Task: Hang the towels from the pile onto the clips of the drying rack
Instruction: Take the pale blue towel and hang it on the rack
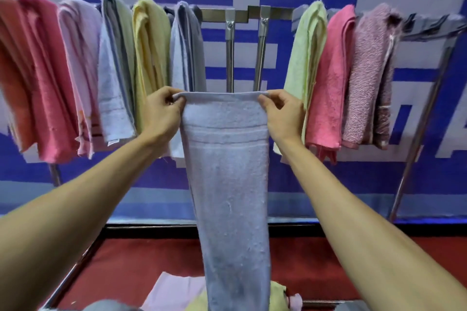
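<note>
Lavender towel [227,171] is soft and limp, light; best held at the top corners, as now: left hand [161,113] and right hand [283,113] each pinch a corner, stretched just below the two free rack arms [230,58]. Hung: six left, three right. Pile [177,293] at near edge: at least three.

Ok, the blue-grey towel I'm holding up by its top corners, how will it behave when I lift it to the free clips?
Probably floppy: the blue-grey towel hangs straight down from the left hand and right hand, and only its pinched top edge stays level. Likely light, since fingers alone carry it. The terry looks grippy, so slipping seems unlikely.
</note>
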Available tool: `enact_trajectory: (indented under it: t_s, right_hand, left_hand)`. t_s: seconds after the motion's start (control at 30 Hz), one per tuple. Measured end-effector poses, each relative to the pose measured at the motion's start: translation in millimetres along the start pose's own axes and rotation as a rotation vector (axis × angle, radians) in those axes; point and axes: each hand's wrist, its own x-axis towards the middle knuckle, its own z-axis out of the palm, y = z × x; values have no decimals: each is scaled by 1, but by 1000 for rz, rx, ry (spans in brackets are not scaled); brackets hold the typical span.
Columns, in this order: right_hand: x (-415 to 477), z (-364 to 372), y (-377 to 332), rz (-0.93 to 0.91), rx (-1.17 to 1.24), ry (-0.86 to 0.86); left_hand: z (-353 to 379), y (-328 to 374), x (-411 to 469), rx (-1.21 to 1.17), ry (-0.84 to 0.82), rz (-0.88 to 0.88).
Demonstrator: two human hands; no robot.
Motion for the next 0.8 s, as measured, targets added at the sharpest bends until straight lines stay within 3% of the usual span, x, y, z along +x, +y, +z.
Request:
enact_trajectory:
  t_s: [0.2, 0.33, 0.63, 0.8]
  right_hand:
    - [-7, -12, 25, 33, -88, -39]
    - [-22, -19, 53, 103, -208, -115]
    - [-96, -21, 132, 352, -435, -339]
    - [-146, -24, 180, 396, -546, -545]
  left_hand:
    - [14, -20, -17, 144, -61, 57]
    - [26, -43, -38, 120, -125, -27]
    - [46, -149, -115, 32, -281, -581]
    - [51, -181, -167, -57, -421, -869]
